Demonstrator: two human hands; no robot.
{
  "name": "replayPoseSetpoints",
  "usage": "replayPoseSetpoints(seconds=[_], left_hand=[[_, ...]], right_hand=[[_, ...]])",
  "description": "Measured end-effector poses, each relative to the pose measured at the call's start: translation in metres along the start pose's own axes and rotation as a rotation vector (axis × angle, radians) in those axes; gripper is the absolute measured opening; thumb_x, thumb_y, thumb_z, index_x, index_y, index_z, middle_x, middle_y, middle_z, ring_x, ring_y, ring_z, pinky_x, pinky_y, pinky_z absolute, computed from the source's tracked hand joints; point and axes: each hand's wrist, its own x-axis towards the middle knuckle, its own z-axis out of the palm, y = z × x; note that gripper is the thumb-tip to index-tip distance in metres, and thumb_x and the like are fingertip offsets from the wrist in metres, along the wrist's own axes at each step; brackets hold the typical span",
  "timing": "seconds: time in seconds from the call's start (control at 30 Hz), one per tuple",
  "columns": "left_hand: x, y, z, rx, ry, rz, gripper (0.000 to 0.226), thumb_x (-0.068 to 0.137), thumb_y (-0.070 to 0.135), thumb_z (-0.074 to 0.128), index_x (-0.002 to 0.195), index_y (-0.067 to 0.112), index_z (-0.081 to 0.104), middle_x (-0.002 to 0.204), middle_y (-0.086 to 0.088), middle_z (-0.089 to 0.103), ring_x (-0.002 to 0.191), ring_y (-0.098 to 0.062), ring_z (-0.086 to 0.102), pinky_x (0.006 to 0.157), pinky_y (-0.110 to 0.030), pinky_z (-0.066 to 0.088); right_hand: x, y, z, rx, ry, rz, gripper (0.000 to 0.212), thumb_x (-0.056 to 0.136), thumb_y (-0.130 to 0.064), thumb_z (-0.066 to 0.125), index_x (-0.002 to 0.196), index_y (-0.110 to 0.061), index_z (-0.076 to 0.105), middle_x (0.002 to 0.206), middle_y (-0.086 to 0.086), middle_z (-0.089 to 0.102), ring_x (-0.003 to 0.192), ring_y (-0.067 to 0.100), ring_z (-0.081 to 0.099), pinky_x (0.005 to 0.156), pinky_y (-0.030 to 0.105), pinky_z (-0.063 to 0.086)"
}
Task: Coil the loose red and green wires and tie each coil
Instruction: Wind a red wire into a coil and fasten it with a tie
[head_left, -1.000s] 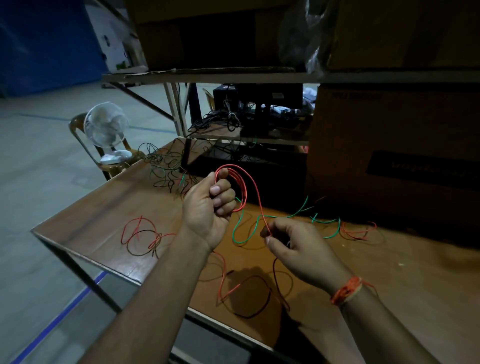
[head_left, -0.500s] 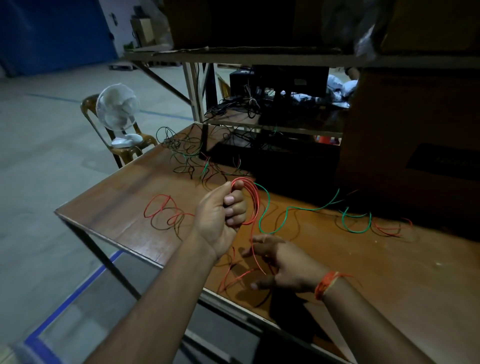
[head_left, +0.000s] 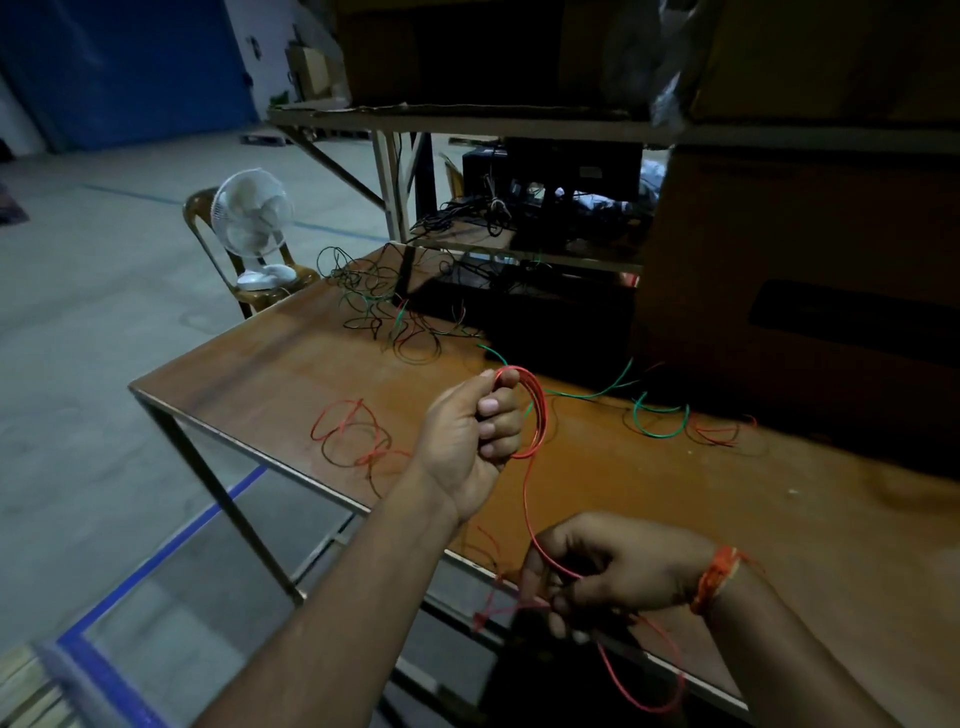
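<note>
Red thin insulated wire coil (head_left: 537, 415), centre frame, gripped in left hand (head_left: 470, 441) above brown wooden table (head_left: 291, 374). Right hand (head_left: 605, 569), lower right, pinches its loose tail. Looks light, springy, probably slippery: clamp the stacked loops, feed tail with tension.

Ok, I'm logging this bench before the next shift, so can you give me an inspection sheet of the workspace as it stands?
Surface: brown table, worn, metal frame.
Job's things: red coil in left hand; its loose tail runs to right hand; green wire uncoiled on the table.
Clutter: small red tangle; dark wire tangle at the far edge.
Hands: left fingers curled round the coil; right hand pinches the tail.
Cables: black leads on the lower shelf.
Surroundings: white fan on a chair; cardboard boxes; blue floor tape.
</note>
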Motion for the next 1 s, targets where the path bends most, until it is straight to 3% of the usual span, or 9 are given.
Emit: replayPoseSetpoints(seconds=[0.17,0.27,0.37,0.43,0.53,0.63,0.8,0.87,1.0], left_hand=[[-0.028,-0.049,0.035,0.004,0.007,-0.051,0.028,0.108,0.021,0.036,0.093,0.009,0.056,0.056,0.010,0.038,0.042,-0.001,0.029,0.039,-0.015,0.020],[-0.044,-0.068,0.050,-0.001,0.016,-0.058,0.026,0.108,0.019,0.038,0.092,0.010,0.056,0.056,0.010,0.037,0.042,-0.001,0.029,0.039,-0.015,0.018],[-0.054,-0.078,0.060,-0.008,0.002,-0.071,0.025,0.107,0.019,0.039,0.090,0.011,0.055,0.057,0.010,0.037,0.042,-0.001,0.029,0.038,-0.015,0.019],[-0.057,-0.081,0.068,-0.015,-0.029,-0.076,0.026,0.108,0.020,0.038,0.089,0.012,0.053,0.057,0.010,0.037,0.042,-0.001,0.029,0.037,-0.015,0.021],[-0.061,-0.082,0.077,-0.022,-0.076,-0.107,0.029,0.109,0.022,0.034,0.086,0.014,0.050,0.055,0.011,0.036,0.041,-0.001,0.028,0.036,-0.015,0.022],[-0.063,-0.084,0.081,0.003,-0.102,-0.131,0.029,0.107,0.022,0.034,0.083,0.016,0.048,0.053,0.011,0.034,0.039,-0.001,0.027,0.035,-0.015,0.019],[-0.061,-0.081,0.076,0.095,-0.108,-0.141,0.031,0.107,0.023,0.032,0.080,0.017,0.047,0.054,0.011,0.030,0.040,-0.002,0.024,0.036,-0.016,0.017],[-0.060,-0.077,0.072,0.142,-0.093,-0.144,0.032,0.108,0.024,0.033,0.080,0.017,0.047,0.054,0.011,0.029,0.040,-0.002,0.024,0.036,-0.016,0.016],[-0.061,-0.063,0.063,0.219,-0.102,-0.164,0.035,0.108,0.027,0.034,0.077,0.018,0.047,0.054,0.011,0.027,0.040,-0.001,0.022,0.038,-0.017,0.013]], right_hand=[[-0.068,0.025,0.019,0.158,-0.090,0.056,0.020,0.098,0.000,0.059,0.116,-0.005,0.069,0.089,0.011,0.071,0.073,0.012,0.069,0.071,0.025,0.058],[-0.093,0.036,0.023,-0.004,0.114,0.032,0.011,0.098,-0.011,0.064,0.105,-0.007,0.071,0.081,-0.004,0.069,0.070,0.009,0.062,0.068,0.028,0.051],[-0.111,0.041,0.029,0.025,0.357,0.090,0.010,0.100,-0.013,0.061,0.093,-0.016,0.067,0.078,0.000,0.068,0.068,0.016,0.063,0.068,0.038,0.052],[-0.119,0.043,0.032,0.056,0.516,0.132,0.002,0.098,-0.015,0.063,0.099,-0.016,0.066,0.087,0.003,0.071,0.073,0.014,0.069,0.071,0.029,0.056],[-0.123,0.045,0.034,0.085,0.716,0.174,0.027,0.092,-0.019,0.074,0.116,-0.022,0.060,0.094,0.008,0.072,0.082,0.012,0.071,0.074,0.025,0.057],[-0.124,0.042,0.037,0.262,0.894,0.038,0.038,0.093,-0.016,0.072,0.128,-0.020,0.056,0.097,0.003,0.073,0.088,0.005,0.070,0.084,0.024,0.058],[-0.115,0.022,0.033,0.438,1.022,-0.195,0.027,0.103,-0.028,0.053,0.129,-0.025,0.060,0.113,0.000,0.073,0.105,0.010,0.069,0.084,0.030,0.053],[-0.105,0.014,0.030,0.470,1.018,-0.243,0.026,0.104,-0.029,0.049,0.125,-0.023,0.063,0.110,-0.001,0.074,0.103,0.012,0.069,0.085,0.033,0.052],[-0.079,0.001,0.031,0.480,0.980,-0.307,0.023,0.104,-0.025,0.049,0.109,-0.015,0.068,0.084,-0.004,0.069,0.081,0.012,0.064,0.072,0.022,0.051]])
